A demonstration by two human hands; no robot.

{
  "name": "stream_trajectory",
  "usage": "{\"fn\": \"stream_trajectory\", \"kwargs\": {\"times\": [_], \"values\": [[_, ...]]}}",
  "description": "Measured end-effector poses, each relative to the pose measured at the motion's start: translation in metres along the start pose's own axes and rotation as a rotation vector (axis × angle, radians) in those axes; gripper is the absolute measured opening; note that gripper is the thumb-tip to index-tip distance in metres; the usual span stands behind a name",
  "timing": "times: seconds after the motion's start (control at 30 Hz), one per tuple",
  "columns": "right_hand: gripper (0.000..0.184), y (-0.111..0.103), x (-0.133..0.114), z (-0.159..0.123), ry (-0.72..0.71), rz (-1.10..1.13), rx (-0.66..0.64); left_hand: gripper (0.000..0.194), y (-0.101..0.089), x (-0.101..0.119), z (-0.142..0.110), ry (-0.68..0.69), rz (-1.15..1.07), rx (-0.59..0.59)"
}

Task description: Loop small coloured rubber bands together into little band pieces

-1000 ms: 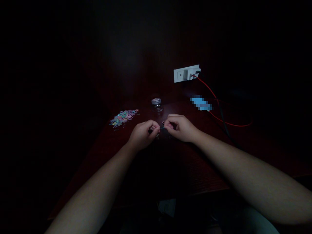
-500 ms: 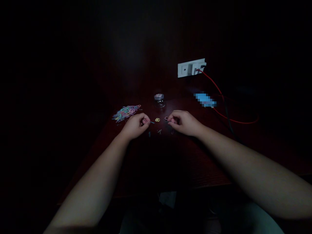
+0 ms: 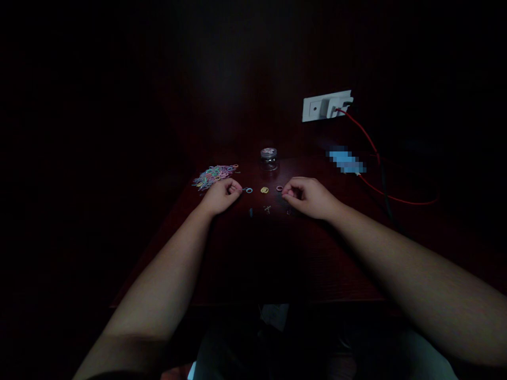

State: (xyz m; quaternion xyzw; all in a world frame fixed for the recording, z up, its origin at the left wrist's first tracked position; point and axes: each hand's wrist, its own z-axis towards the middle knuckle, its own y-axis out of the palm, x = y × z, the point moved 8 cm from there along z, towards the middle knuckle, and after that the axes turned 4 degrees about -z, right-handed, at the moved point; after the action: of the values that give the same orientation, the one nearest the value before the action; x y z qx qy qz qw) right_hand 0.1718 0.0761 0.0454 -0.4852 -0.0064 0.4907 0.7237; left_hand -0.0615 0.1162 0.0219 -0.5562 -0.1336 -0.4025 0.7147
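Two bare hands: both above the dark red table (image 3: 312,253), fingertips facing each other with a gap between.
Left hand (image 3: 220,197): thumb and forefinger pressed together, seemingly pinching the end of a thin blue strand (image 3: 244,189).
Blue ring (image 3: 249,190): just right of the left fingertips, beside that strand; whether they are one band, I cannot tell.
Yellow bands (image 3: 264,190): small cluster between both sets of fingertips, touching neither.
Pink ring (image 3: 279,188): just left of the right fingertips; contact is unclear.
Right hand (image 3: 311,197): fingers curled, thumb and forefinger tips close together; whether they hold anything, I cannot tell.
Nearer row: closer to the person than the fingertips, a blue piece (image 3: 251,212), a pale crossed piece (image 3: 267,209) and a dim piece (image 3: 289,212).
Mixed-colour pile (image 3: 216,174): just beyond the left fingers.
Lidded clear jar (image 3: 269,160): beyond the fingertips, midway between them.
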Motion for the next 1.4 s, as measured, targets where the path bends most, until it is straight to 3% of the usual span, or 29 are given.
{"fn": "stream_trajectory", "kwargs": {"times": [0.43,0.73,1.4], "values": [[0.014,0.002,0.003,-0.001,0.054,0.018,-0.044,0.017,0.01,-0.029,0.0,-0.154,-0.087,-0.053],[0.015,0.003,0.003,-0.001,0.047,-0.006,-0.046,0.022,0.017,-0.039,0.003,-0.172,-0.129,-0.109],[0.018,0.003,0.009,-0.001,0.069,-0.039,-0.038,0.023,0.018,-0.03,0.001,-0.201,-0.175,-0.14]]}}
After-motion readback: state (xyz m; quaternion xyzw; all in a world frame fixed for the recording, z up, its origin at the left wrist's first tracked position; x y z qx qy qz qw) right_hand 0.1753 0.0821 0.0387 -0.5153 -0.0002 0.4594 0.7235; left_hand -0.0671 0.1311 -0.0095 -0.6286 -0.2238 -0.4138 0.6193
